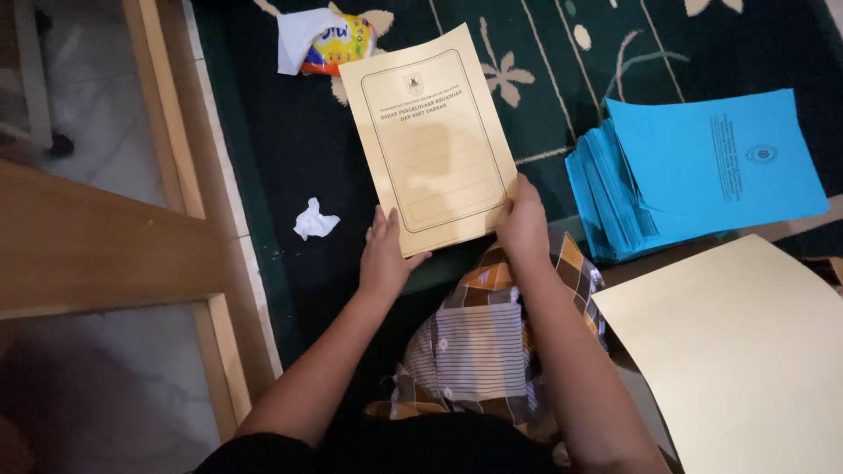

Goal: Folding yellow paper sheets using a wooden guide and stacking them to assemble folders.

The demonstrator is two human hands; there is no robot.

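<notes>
Both hands on the cream folder, squaring it up on the carpet.

My left hand (384, 256) pinched the near-left corner of the cream folder (428, 140), thumb on top; my right hand (523, 224) gripped the near-right edge. The folder lay on the dark green carpet (290, 149), a crumpled tissue (314, 219) near it, the blue folder stack (694, 171) to the right. I judged it mid-alignment; the next move needed an even two-handed grip.

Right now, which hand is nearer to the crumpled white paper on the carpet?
Left. The left hand grips the yellow folder's lower left corner, just right of the crumpled white paper. The right hand holds the folder's lower right edge, farther away.
</notes>
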